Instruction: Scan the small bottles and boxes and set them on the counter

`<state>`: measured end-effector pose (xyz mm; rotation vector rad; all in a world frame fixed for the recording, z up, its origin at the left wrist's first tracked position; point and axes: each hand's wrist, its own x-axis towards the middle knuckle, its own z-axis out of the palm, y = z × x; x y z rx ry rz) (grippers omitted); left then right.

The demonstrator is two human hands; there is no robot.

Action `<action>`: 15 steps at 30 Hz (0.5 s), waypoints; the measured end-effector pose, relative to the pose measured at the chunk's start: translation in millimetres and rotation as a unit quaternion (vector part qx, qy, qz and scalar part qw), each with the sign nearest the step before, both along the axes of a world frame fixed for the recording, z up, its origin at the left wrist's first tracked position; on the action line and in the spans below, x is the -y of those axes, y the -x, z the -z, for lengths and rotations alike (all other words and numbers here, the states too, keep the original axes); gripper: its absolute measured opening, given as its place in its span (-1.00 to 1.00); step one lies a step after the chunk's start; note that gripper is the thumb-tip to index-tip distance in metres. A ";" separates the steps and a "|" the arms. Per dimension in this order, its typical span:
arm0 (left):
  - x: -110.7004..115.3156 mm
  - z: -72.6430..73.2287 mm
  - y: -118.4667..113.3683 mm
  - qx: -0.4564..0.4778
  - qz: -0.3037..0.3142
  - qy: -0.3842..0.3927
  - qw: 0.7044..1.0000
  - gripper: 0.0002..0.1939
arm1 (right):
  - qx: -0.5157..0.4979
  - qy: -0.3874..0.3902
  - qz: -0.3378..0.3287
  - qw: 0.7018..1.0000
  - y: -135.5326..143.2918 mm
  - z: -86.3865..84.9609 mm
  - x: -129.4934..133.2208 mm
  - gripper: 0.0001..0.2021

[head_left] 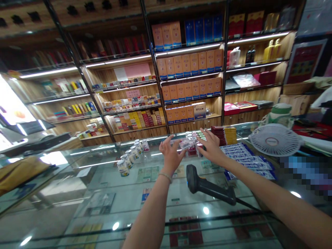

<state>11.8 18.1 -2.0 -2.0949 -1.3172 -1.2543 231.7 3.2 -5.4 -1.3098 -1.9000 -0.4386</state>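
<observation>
In the head view, we see our left hand (171, 154) with its grip closed on a small clear container (185, 144), which sits between our two hands over the glass counter (103, 180). The container's long axis runs roughly sideways, its right end pointing toward our right hand (211, 145); which end is its top, we cannot tell. Our right fingers are bent beside small jars (190, 135), and whether that grip holds anything, we cannot tell.
</observation>
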 end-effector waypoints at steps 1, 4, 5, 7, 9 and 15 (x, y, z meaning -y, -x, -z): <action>0.3 0.0 -0.7 0.000 0.000 0.005 1.000 -0.57 | -0.008 -0.003 -0.003 1.000 0.0 1.3 -1.1 -0.57; 2.1 -1.2 -4.0 0.005 0.005 0.018 1.000 -0.57 | -0.033 -0.012 -0.012 0.999 -2.2 3.5 -1.8 -0.55; 2.8 -2.0 -5.5 0.009 0.009 0.023 1.000 -0.58 | -0.040 -0.015 -0.015 0.999 -3.4 3.5 -1.4 -0.54; 4.0 -4.1 -8.7 0.017 0.021 0.033 0.999 -0.62 | -0.053 -0.021 -0.020 0.998 -5.8 3.1 -0.3 -0.52; 4.7 -6.4 -11.9 0.024 0.039 0.048 0.998 -0.67 | -0.065 -0.023 -0.023 0.997 -7.8 2.4 0.9 -0.49; 2.1 -10.4 -18.4 0.035 0.105 0.139 0.984 -0.74 | -0.091 -0.010 -0.029 0.995 -11.2 0.6 2.9 -0.44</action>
